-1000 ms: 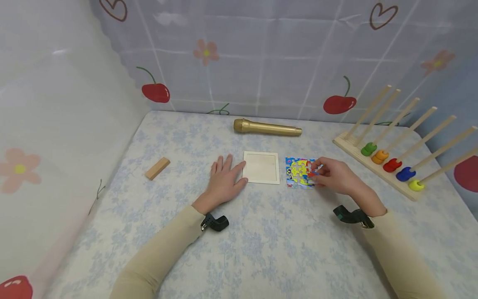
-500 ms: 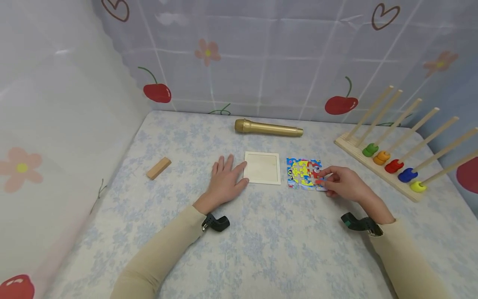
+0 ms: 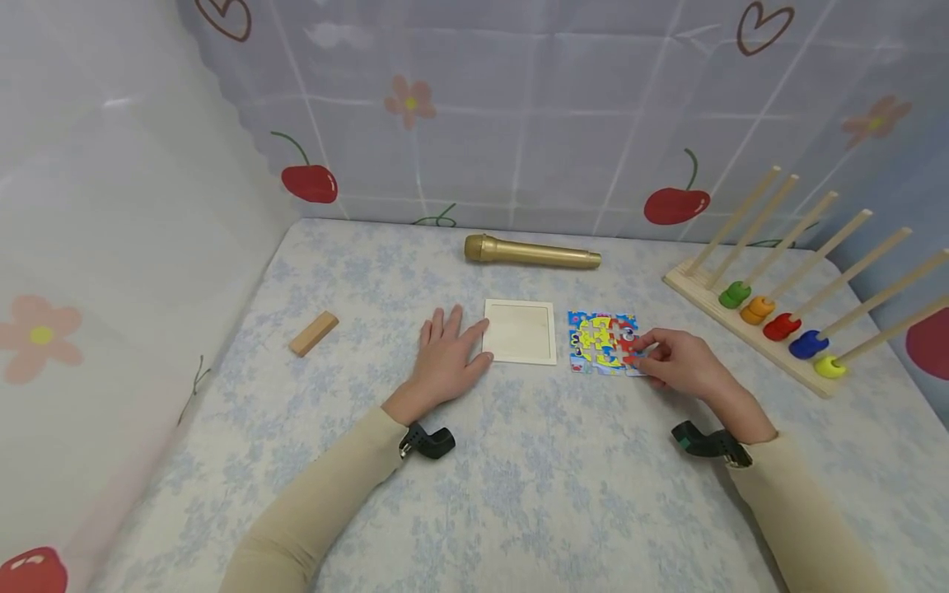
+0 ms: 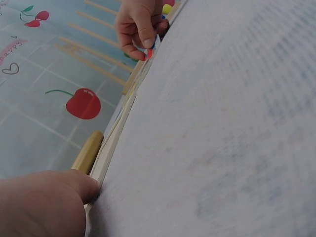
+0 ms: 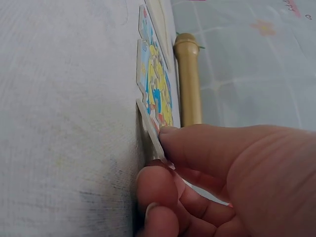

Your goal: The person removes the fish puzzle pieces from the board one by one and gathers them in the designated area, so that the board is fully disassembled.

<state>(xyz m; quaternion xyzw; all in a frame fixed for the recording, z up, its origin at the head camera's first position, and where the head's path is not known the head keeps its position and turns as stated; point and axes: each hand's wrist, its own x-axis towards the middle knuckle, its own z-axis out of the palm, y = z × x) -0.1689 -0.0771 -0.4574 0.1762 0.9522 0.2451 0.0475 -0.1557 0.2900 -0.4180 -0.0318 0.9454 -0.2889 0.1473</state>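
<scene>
My right hand (image 3: pixel 685 364) is at the right edge of a small colourful jigsaw puzzle (image 3: pixel 596 344). In the right wrist view its thumb and fingers pinch a puzzle piece (image 5: pixel 150 129) at the puzzle's near right corner. That piece tilts up on the fingers' side, its other end low beside the other pieces. Palm down with fingers spread, my left hand (image 3: pixel 447 358) lies on the table left of a square cream puzzle frame (image 3: pixel 517 362). Its index finger and thumb reach the frame's left edge. Bare board shows inside the frame.
Behind the frame lies a gold toy microphone (image 3: pixel 532 253). A wooden block (image 3: pixel 314 333) is at the left. On the right stands a wooden peg rack (image 3: pixel 749 338) with tall rods and coloured rings. A patterned curtain (image 3: pixel 519 115) hangs behind the table.
My right hand has drawn back to the right and nearer, from over the puzzle's right part to its corner, uncovering more red pieces. The left hand has stayed in place.
</scene>
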